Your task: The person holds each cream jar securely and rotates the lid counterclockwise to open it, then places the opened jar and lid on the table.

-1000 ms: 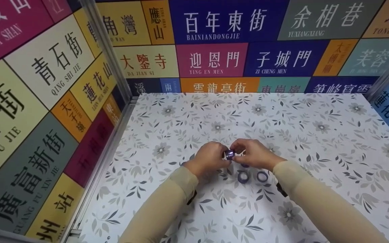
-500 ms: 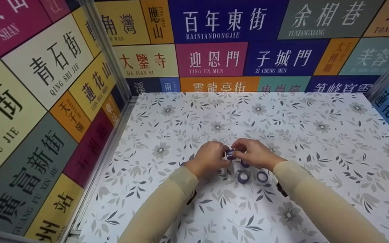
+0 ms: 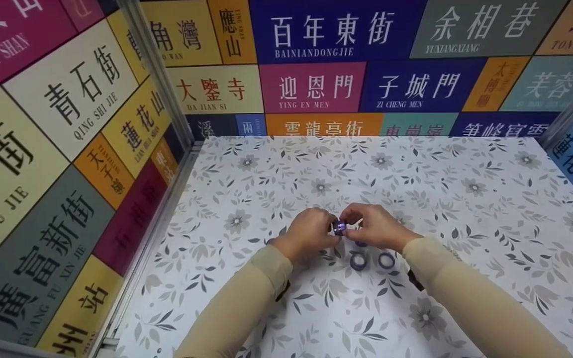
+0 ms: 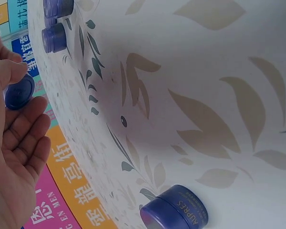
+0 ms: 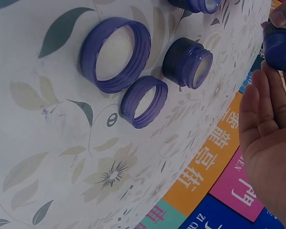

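A small shiny purple cosmetic jar (image 3: 339, 227) is held just above the table between both hands. My left hand (image 3: 311, 228) grips it from the left. My right hand (image 3: 373, 226) pinches it from the right with thumb and fingers. Its round dark-blue end (image 4: 21, 93) faces the left wrist camera. In the right wrist view, a large ring-shaped lid (image 5: 87, 59) and a smaller one (image 5: 127, 106) lie with their threaded insides showing. Beside them an uncapped jar (image 5: 178, 62) lies tipped toward the camera. Fingers hide much of the held jar.
A capped blue jar (image 4: 183, 207) lettered AUPRES stands near my left wrist. Another jar (image 5: 188, 5) is cut off at the right wrist view's top. White leaf-and-flower cloth (image 3: 316, 164) covers the table; colourful sign-printed panels (image 3: 311, 87) wall its back and sides.
My right thumb and fingers slid left over the held jar half a second ago and have drawn back, showing more of it now. The left hand and the things on the table look unmoved.
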